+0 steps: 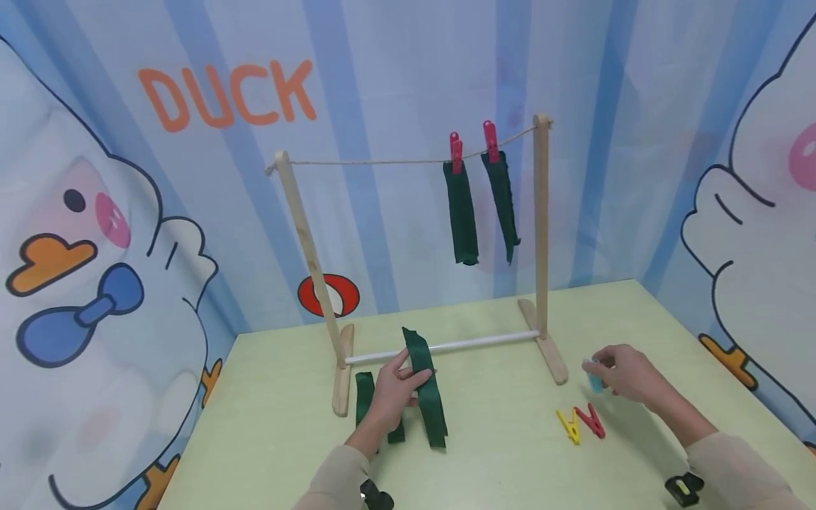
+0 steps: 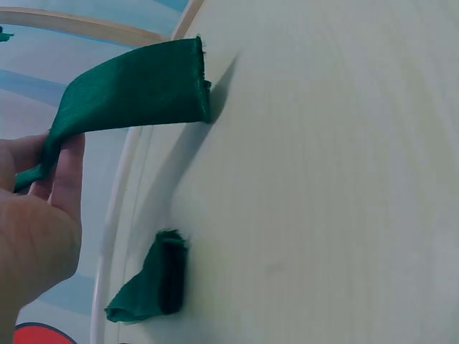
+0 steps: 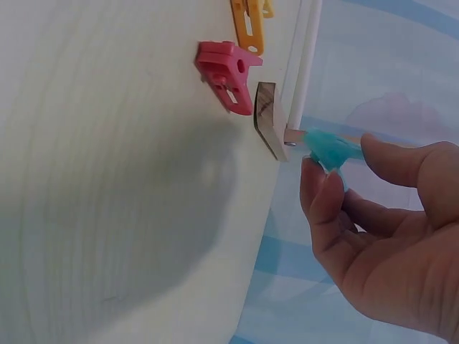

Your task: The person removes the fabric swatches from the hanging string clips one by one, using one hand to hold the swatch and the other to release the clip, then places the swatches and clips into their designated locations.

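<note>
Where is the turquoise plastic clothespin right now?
In the head view, the turquoise plastic clothespin is at right, pinched by the right hand, near the loose red plastic clothespin.

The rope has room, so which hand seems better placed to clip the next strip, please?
Probably the right hand: it pinches a blue clothespin, while the left hand holds a green strip.
</note>
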`<state>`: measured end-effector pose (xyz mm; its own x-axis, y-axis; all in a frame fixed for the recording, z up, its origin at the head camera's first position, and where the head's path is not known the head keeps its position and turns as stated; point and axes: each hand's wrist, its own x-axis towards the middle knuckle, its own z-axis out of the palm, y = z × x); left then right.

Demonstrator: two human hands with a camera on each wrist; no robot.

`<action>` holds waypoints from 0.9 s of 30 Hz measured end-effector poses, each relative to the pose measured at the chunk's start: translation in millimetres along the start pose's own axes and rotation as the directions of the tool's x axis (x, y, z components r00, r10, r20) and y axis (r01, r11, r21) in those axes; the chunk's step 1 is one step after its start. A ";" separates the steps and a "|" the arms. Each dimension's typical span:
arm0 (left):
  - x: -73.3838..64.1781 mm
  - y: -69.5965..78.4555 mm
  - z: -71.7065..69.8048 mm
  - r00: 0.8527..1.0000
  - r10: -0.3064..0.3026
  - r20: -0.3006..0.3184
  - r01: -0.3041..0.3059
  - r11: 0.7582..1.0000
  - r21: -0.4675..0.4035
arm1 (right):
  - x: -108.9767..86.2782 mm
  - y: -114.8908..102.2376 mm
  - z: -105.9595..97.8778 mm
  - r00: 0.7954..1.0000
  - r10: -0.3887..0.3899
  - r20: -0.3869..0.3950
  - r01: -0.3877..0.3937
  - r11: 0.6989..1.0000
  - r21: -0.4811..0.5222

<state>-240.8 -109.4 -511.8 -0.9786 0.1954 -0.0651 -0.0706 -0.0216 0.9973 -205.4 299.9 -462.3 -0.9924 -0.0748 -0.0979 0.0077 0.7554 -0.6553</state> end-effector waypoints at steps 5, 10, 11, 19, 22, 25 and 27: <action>-4.6 -7.5 2.1 1.000 -0.005 -0.020 0.005 1.000 0.020 | -2.6 2.3 4.2 1.000 0.011 0.008 -0.011 1.000 0.025; -7.1 -15.4 2.6 0.999 -0.023 -0.045 0.024 0.999 0.028 | -6.1 4.7 9.4 1.000 0.022 0.020 -0.023 0.998 0.053; -7.4 -16.8 2.3 0.999 -0.025 -0.047 0.026 0.999 0.030 | -6.5 5.1 10.2 0.999 0.027 0.020 -0.028 0.998 0.052; -14.4 -20.1 2.0 0.997 -0.005 -0.075 0.014 0.992 0.124 | -6.9 8.7 11.4 0.995 0.087 0.042 -0.087 0.996 -0.007; -16.3 -20.7 3.3 0.995 0.015 -0.095 0.002 0.984 0.180 | -5.3 12.9 12.9 0.991 0.118 0.069 -0.114 0.992 -0.056; -14.4 -25.4 3.2 0.995 0.021 -0.096 0.001 0.975 0.221 | -5.8 18.0 15.2 0.989 0.127 0.080 -0.120 0.988 -0.093; -14.1 -25.9 3.9 0.995 0.008 -0.096 0.015 0.970 0.243 | -7.5 19.7 16.4 0.988 0.132 0.081 -0.123 0.987 -0.107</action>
<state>-224.4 -107.8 -536.6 -0.9931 0.1007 -0.0597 -0.0362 0.2207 0.9747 -195.8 304.6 -486.8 -0.9694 -0.0274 -0.2441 0.1162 0.8243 -0.5541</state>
